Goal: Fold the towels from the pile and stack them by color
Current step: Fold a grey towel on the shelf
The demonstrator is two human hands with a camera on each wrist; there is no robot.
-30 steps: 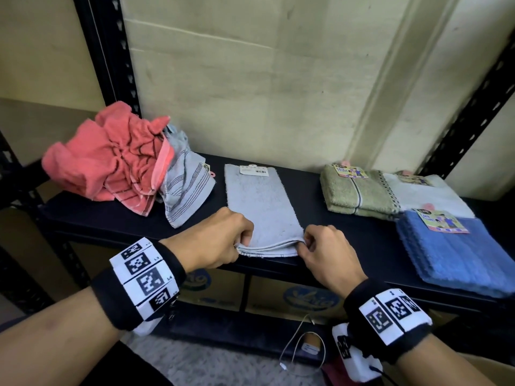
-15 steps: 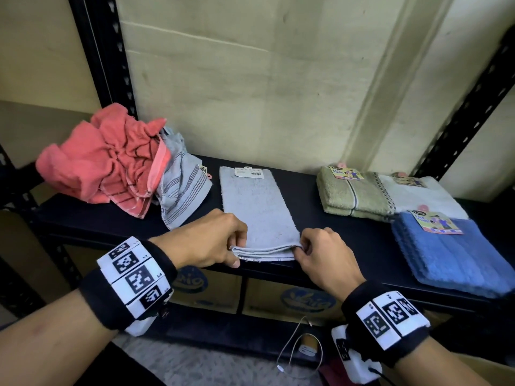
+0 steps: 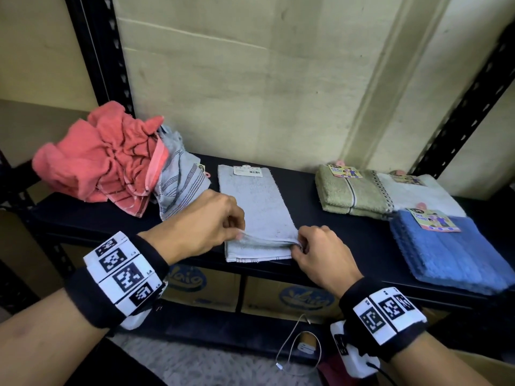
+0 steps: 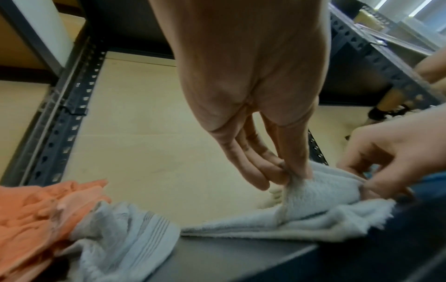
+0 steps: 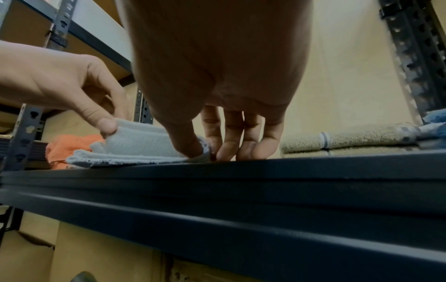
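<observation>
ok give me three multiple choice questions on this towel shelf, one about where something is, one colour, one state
1. Where is the crumpled coral-pink towel?
A. left end of the black metal shelf
B. on the folded blue terry towel
C. on the floor

2. What colour is the folded towel beside the folded white towel?
A. red
B. olive green
C. black

3. What are the left hand and right hand doing to the flat light grey towel?
A. hovering above it
B. pressing it flat
C. pinching its near corners

Answers: 1 A, it is heaped at the left end. 2 B, it is olive. 3 C, the wrist views show fingers pinching cloth.
</observation>
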